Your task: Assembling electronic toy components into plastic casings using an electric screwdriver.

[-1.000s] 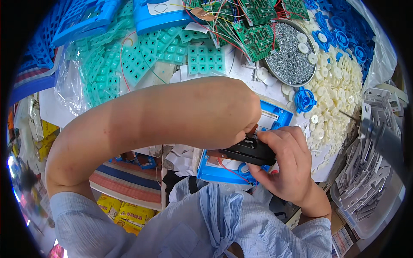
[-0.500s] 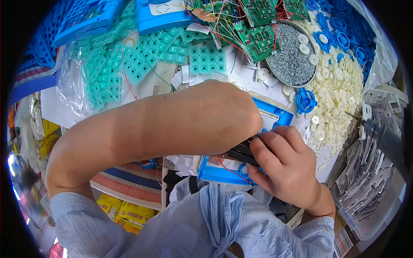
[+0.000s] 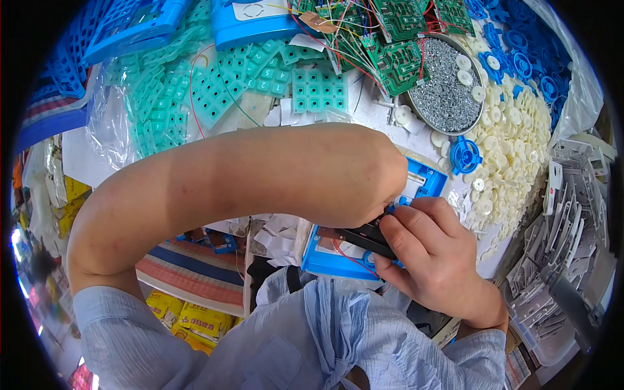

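A blue plastic housing [image 3: 320, 263] lies in front of me, partly covered by my hands. Over it is a long black plastic part [image 3: 365, 239], with the fingers of my right hand [image 3: 437, 252] closed around its right end. My left forearm stretches across the housing. My left hand [image 3: 383, 166] bends down at the wrist against the far side of the black part, and its fingers are hidden behind it. A thin red wire [image 3: 351, 255] runs inside the housing beneath the black part. Small blue pieces show between the two hands.
Beyond my hands lie turquoise rubber keypads [image 3: 318, 90], green circuit boards [image 3: 400, 62] with wires, and a round tin of screws [image 3: 448, 84]. To the right are cream plastic discs [image 3: 513, 143], blue rings [image 3: 465, 156] and a bin of grey strips [image 3: 552, 260]. A dark grey bar [image 3: 572, 302] juts in there.
My left hand has shifted slightly right, and its forearm's near edge uncovers more of the black part and housing. The right hand keeps its grip. The dark grey bar at right appears lower.
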A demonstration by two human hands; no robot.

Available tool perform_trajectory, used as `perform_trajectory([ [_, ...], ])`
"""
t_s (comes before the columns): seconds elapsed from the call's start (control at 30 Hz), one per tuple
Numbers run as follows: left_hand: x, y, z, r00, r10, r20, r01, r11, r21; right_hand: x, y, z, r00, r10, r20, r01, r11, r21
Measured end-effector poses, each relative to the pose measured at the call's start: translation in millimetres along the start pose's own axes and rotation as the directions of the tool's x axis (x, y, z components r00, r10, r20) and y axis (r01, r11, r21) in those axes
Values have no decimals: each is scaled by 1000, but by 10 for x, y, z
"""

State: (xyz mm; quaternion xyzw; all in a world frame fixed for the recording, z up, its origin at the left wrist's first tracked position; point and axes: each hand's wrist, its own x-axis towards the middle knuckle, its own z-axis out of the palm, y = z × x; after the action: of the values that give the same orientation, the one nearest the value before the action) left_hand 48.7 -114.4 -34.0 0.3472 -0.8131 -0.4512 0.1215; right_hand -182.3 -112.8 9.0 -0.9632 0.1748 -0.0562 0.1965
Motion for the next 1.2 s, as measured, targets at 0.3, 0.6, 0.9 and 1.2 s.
perform_trajectory([
  [0.3, 14, 45, -62, 999, -50, 19, 52, 996, -73, -13, 13, -1, 1000, 4, -5, -4, 1000, 11],
  [0.6, -64, 32, 36, 995, 65, -81, -60, 997, 57, -21, 5, 0, 1000, 10, -5, -10, 1000, 24],
  [0.9, -79, 95, 61, 988, 123, -92, -101, 972, 213, -41, 1, 15, 1000, 26, -14, -25, 999, 42],
  [1.2, -62, 34, 116, 981, 125, -148, -107, 987, 123, 11, 4, -8, 998, 46, 36, -50, 991, 121],
])
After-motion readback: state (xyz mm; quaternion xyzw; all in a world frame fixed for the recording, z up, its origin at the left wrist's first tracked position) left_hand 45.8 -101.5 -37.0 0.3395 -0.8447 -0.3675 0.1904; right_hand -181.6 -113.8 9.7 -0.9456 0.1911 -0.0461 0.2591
